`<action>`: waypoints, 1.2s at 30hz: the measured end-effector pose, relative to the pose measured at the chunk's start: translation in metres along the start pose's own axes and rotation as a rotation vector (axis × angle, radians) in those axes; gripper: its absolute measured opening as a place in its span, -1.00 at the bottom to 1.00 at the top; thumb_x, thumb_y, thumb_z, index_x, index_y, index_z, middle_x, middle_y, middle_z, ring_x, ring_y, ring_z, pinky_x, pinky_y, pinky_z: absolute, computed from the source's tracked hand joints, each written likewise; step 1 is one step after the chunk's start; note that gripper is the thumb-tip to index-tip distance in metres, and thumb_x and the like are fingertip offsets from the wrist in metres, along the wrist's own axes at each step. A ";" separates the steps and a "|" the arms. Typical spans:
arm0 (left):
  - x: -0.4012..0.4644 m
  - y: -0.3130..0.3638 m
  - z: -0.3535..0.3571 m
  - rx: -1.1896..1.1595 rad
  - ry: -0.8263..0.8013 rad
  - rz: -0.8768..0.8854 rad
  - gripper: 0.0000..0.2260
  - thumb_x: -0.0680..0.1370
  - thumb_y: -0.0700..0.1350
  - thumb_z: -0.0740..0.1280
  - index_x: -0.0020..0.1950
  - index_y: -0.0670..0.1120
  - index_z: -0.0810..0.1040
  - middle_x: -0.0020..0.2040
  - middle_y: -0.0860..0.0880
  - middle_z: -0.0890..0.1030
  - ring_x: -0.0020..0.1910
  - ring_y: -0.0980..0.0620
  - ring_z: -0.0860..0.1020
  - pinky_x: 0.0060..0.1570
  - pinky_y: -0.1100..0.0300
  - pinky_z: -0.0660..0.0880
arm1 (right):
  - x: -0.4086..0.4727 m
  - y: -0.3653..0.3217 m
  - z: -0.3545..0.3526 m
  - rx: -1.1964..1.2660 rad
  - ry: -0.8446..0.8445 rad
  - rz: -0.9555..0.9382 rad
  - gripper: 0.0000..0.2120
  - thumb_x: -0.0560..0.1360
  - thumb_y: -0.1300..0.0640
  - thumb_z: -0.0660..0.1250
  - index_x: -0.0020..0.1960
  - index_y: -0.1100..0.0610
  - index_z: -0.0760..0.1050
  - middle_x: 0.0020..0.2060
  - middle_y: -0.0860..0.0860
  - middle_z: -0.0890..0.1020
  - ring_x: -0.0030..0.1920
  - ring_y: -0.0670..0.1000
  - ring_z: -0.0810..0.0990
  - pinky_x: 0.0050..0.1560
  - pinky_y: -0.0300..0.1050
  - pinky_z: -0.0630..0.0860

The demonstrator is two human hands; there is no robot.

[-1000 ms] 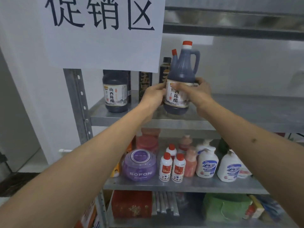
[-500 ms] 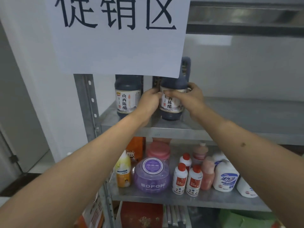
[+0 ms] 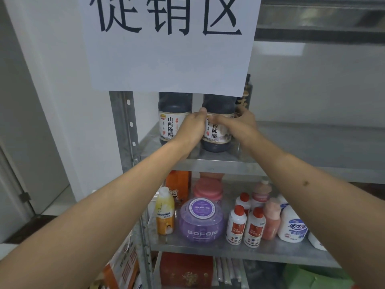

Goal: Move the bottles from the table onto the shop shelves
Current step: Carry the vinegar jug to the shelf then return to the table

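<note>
Left hand [image 3: 192,127] and right hand [image 3: 239,124] grasping dark vinegar bottle [image 3: 217,142] between curled fingers, standing on metal shelf [image 3: 218,158], second vinegar bottle [image 3: 169,122] just beside left fingers

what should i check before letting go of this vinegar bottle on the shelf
1. Bottle base on the shelf: the held vinegar bottle appears to sit flat on the upper shelf: ok.
2. Upright: body looks vertical, though the paper sign hides its top: ok.
3. Grip: left hand and right hand both wrap the bottle: ok.
4. Gap to the neighbouring vinegar bottle: the left hand fills it, contact cannot tell.
5. Distance from the shelf's front edge: set back from it: ok.
6. Dark bottle behind: whether it touches, cannot tell.
</note>
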State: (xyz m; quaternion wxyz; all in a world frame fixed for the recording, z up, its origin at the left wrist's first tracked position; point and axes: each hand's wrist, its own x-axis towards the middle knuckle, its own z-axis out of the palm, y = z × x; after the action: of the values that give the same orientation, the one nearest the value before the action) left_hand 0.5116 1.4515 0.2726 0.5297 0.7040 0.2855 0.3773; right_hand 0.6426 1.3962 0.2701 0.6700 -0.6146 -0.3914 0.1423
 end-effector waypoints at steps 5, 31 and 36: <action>-0.002 0.000 0.000 0.030 0.002 0.009 -0.67 0.73 0.05 0.05 0.16 -0.04 0.56 0.09 -0.05 0.67 0.14 0.03 0.61 0.34 -0.03 0.49 | 0.000 -0.001 -0.003 -0.011 -0.058 0.000 -0.38 0.29 0.19 0.67 0.28 0.14 0.51 0.01 -0.06 0.68 -0.06 -0.17 0.68 -0.10 -0.29 0.62; -0.046 -0.010 -0.005 0.008 0.086 0.021 -0.85 0.70 0.02 0.20 0.20 0.07 0.52 0.13 0.08 0.62 0.20 0.04 0.57 0.25 0.01 0.54 | -0.067 -0.008 -0.039 -0.218 -0.019 0.009 -0.51 0.55 -0.04 0.42 0.41 0.12 0.46 0.18 -0.06 0.58 0.19 -0.06 0.55 -0.01 -0.31 0.42; -0.070 0.007 -0.019 -0.011 -0.070 0.074 -0.77 0.67 0.11 0.22 0.24 0.06 0.54 0.15 0.08 0.64 0.20 0.08 0.58 0.33 -0.04 0.48 | -0.111 -0.039 -0.058 -0.303 0.083 -0.007 -0.63 0.59 -0.11 0.35 0.26 0.12 0.58 0.07 -0.06 0.62 0.09 -0.09 0.58 -0.07 -0.31 0.42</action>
State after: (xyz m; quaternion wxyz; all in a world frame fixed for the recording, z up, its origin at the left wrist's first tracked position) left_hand 0.4574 1.4036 0.2659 0.5290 0.7238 0.2383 0.3735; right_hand 0.5991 1.2727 0.2718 0.5855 -0.7128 -0.3824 0.0538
